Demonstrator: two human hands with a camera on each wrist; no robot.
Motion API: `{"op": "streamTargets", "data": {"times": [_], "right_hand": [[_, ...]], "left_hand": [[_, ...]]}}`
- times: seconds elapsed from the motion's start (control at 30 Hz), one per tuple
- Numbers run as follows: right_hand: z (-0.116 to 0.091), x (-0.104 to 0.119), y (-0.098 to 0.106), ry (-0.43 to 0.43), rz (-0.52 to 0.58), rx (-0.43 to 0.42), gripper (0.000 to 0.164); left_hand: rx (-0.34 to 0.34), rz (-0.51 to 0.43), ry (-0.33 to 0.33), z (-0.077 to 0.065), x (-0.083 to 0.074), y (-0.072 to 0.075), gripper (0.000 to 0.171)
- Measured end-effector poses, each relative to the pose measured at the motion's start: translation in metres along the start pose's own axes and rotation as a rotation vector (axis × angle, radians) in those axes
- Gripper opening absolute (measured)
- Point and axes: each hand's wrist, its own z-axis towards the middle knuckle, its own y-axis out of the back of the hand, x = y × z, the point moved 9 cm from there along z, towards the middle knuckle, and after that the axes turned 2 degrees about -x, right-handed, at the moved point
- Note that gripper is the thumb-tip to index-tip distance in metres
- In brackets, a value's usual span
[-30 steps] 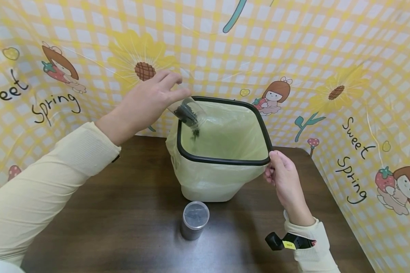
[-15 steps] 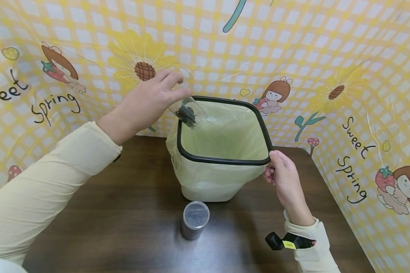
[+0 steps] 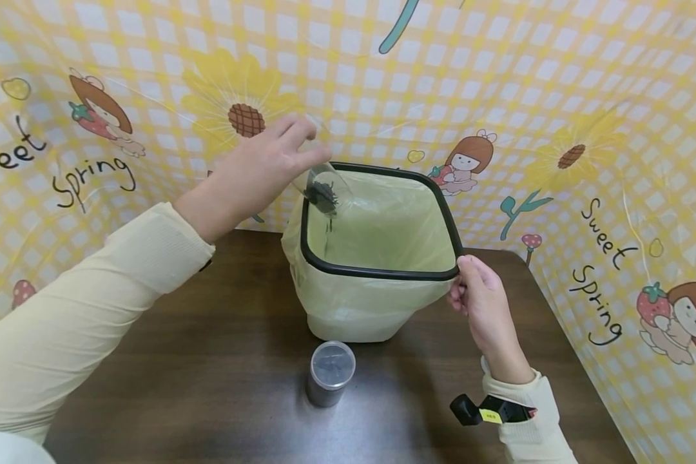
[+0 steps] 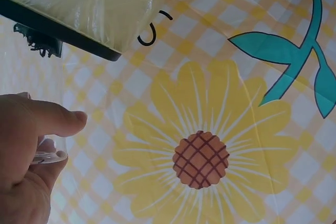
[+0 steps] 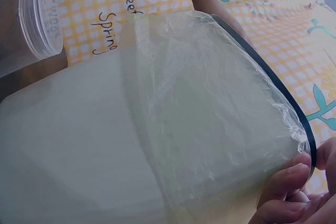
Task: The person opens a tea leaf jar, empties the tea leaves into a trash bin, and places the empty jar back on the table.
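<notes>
My left hand [image 3: 261,167] grips a clear plastic jar [image 4: 52,80] that is tipped mouth-down over the left rim of a trash bin. Dark, stringy bits [image 3: 323,196] lie inside the jar near its mouth, and a few thin strands drop into the bin. The bin has a black rim [image 3: 383,275] and a pale yellow liner bag [image 3: 365,299] folded over its outside. At the bin's near right corner, my right hand [image 3: 483,303] pinches the rim and liner between thumb and fingers. The bin's floor is hidden.
A second clear jar [image 3: 331,377] with a lid and dark grey contents stands on the dark wooden table [image 3: 220,361], in front of the bin. A yellow checked cloth [image 3: 371,96] hangs behind and at the sides. A white rounded object [image 3: 11,449] shows at the bottom left.
The left hand has shifted slightly right with its jar tipped further. The dark bits have slid toward the mouth, and some have fallen into the bin. My right hand has stayed put.
</notes>
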Motion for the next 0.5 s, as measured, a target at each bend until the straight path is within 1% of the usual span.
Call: {"op": "streamTargets", "data": {"times": [0.2,0.3,0.4,0.5], "right_hand": [[0.0005,-0.0001,-0.001,0.005,0.003,0.003,0.037],[0.0002,-0.0007,-0.0007,-0.002,0.004,-0.001,0.037],[-0.0001,-0.0008,-0.0002,-0.003,0.001,-0.004,0.037],[-0.0002,-0.0006,-0.0001,0.0,0.001,-0.003,0.038]], "left_hand": [[0.012,-0.031,0.068,-0.0045,0.009,-0.0018,0.054],[0.025,-0.022,0.058,-0.0054,0.0081,-0.0033,0.052],[0.042,-0.015,0.039,-0.0054,0.0057,-0.0048,0.055],[0.037,-0.012,0.053,-0.0058,0.007,-0.0049,0.055]]}}
